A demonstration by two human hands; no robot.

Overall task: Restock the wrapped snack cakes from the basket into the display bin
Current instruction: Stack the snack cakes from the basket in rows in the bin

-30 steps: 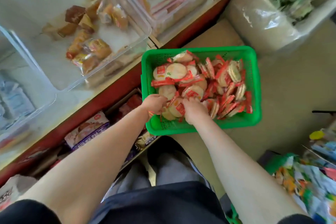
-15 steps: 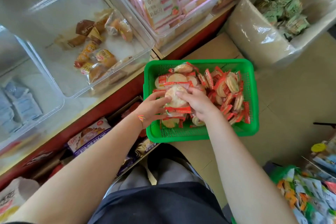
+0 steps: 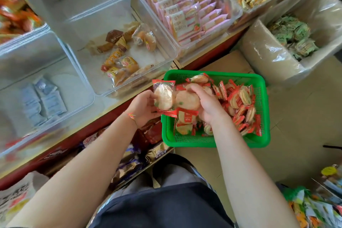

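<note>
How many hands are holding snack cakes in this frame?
2. The left hand holds one wrapped snack cake above the left rim of the green basket; the right hand grips a cluster of cakes over it.

Red-edged shelf [image 3: 209, 57] w/ clear bins [image 3: 129, 5]; green basket [image 3: 212, 141] on cardboard [image 3: 235, 61].

Over the green basket [image 3: 262, 109] of red-wrapped snack cakes [image 3: 240, 98], the left hand [image 3: 142, 107] and right hand [image 3: 209, 105] together grip a bunch of cakes [image 3: 164, 96] at its left rim.
</note>
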